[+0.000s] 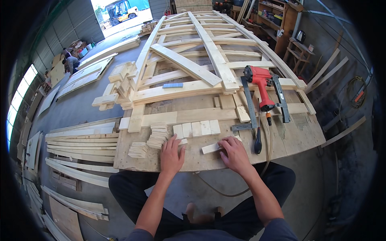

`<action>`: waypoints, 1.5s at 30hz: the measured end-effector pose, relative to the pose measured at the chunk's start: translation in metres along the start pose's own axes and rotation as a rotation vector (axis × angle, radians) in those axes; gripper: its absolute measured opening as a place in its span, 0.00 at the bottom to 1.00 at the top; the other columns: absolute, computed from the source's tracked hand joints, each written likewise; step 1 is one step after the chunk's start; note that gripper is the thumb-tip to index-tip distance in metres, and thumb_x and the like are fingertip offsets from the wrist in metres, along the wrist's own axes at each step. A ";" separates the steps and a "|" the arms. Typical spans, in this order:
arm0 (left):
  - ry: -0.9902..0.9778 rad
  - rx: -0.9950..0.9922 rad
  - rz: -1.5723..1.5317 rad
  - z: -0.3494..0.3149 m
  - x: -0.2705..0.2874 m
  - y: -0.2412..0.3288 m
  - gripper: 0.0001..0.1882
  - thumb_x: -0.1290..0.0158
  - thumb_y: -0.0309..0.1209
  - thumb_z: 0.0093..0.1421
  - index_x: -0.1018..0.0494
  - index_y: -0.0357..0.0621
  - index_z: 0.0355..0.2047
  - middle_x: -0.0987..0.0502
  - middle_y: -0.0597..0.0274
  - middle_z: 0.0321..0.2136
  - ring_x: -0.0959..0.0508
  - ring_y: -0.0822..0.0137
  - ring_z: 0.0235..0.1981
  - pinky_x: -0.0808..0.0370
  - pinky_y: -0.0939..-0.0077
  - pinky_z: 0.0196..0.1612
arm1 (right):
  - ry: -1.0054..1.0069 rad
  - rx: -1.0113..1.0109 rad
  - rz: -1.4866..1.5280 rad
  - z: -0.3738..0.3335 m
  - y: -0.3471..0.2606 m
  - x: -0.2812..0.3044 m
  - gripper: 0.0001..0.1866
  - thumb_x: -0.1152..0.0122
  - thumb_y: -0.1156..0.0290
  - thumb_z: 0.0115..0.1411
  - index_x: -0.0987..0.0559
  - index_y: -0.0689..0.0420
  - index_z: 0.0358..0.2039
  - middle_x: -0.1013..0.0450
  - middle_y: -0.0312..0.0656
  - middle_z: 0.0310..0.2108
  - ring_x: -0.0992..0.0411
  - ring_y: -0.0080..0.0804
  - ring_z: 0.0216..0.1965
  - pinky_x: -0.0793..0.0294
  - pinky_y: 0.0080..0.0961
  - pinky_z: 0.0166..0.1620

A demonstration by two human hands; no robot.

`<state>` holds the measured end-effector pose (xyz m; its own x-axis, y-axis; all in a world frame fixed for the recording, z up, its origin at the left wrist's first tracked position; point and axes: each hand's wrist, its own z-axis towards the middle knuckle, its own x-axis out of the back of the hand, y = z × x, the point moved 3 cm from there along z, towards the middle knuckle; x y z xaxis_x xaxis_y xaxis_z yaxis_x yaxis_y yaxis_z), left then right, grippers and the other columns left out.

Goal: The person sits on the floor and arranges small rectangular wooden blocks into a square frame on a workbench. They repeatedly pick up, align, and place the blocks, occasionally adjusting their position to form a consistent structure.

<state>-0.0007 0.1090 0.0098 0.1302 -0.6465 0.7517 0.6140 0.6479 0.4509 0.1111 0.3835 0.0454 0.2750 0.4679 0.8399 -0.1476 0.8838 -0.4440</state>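
Note:
My right hand [234, 154] pinches a pale wooden strip [210, 148] near the table's front edge; its far end pokes out past my fingers. Left of it, my left hand [171, 156] is curled at a small wooden piece [183, 141], which shows between fingers and thumb and is partly covered. Just beyond stands a row of pale wooden blocks [196, 129], side by side. Beside my left hand are a tall leaning stack of thin wooden pieces [158, 135] and a lower stack [138, 150].
A red nail gun [262, 86] with an air hose [270, 146] rests at the right, near a metal square [248, 106] and a dark-handled screwdriver [257, 140]. A large slatted wooden frame [213, 60] stretches away, bearing a blue block [173, 85]. Planks [82, 146] lie left.

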 end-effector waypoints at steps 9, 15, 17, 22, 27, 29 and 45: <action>0.091 -0.002 -0.014 0.004 -0.001 -0.006 0.14 0.39 0.34 0.72 0.20 0.40 0.52 0.21 0.46 0.60 0.23 0.40 0.60 0.25 0.48 0.65 | 0.050 0.006 0.022 -0.009 0.003 0.005 0.24 0.26 0.71 0.60 0.18 0.55 0.57 0.25 0.49 0.61 0.29 0.54 0.66 0.30 0.48 0.70; 0.069 0.014 -0.347 -0.018 0.015 -0.005 0.11 0.44 0.30 0.77 0.20 0.36 0.51 0.16 0.53 0.47 0.16 0.56 0.43 0.20 0.65 0.52 | 0.231 0.040 0.028 -0.057 -0.009 0.062 0.25 0.26 0.73 0.57 0.19 0.54 0.57 0.26 0.49 0.61 0.30 0.54 0.68 0.29 0.50 0.70; -0.107 0.101 -0.537 -0.041 0.016 0.015 0.11 0.46 0.30 0.78 0.18 0.37 0.52 0.14 0.55 0.44 0.15 0.60 0.37 0.20 0.65 0.42 | 0.347 -0.003 0.028 -0.087 -0.012 0.093 0.23 0.25 0.73 0.57 0.18 0.53 0.54 0.25 0.48 0.58 0.29 0.52 0.66 0.28 0.49 0.69; -0.531 -0.445 -0.480 -0.107 -0.022 0.053 0.16 0.47 0.38 0.80 0.15 0.40 0.42 0.15 0.53 0.28 0.18 0.52 0.24 0.24 0.60 0.30 | 0.560 -0.339 -0.213 -0.212 0.017 0.194 0.18 0.25 0.69 0.60 0.17 0.53 0.50 0.24 0.48 0.54 0.27 0.53 0.59 0.26 0.50 0.64; -1.029 -0.467 -0.257 -0.168 -0.067 0.081 0.11 0.41 0.37 0.73 0.16 0.42 0.41 0.18 0.54 0.29 0.18 0.49 0.29 0.23 0.56 0.36 | 0.530 -0.876 -0.559 -0.371 -0.008 0.295 0.20 0.28 0.64 0.64 0.15 0.54 0.55 0.21 0.50 0.54 0.26 0.55 0.61 0.23 0.48 0.65; -1.071 -0.522 -0.292 -0.185 -0.085 0.066 0.10 0.39 0.36 0.70 0.16 0.43 0.44 0.17 0.55 0.33 0.17 0.49 0.32 0.22 0.54 0.40 | 0.468 -1.099 -0.645 -0.428 -0.036 0.329 0.21 0.30 0.61 0.66 0.16 0.53 0.58 0.20 0.50 0.56 0.25 0.53 0.64 0.22 0.47 0.65; -1.236 -0.434 -0.320 -0.186 -0.099 0.020 0.17 0.37 0.28 0.68 0.18 0.40 0.56 0.13 0.50 0.46 0.12 0.55 0.39 0.17 0.61 0.45 | 0.364 -2.553 -0.546 -0.888 -0.214 0.277 0.39 0.37 0.51 0.68 0.29 0.64 0.72 0.24 0.66 0.67 0.25 0.61 0.70 0.25 0.51 0.71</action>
<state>0.1435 0.1113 -0.1456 -0.7039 0.1886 0.6848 0.7101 0.2107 0.6719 1.0626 0.3256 0.0957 0.0009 0.1024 0.9947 0.5787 -0.8113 0.0830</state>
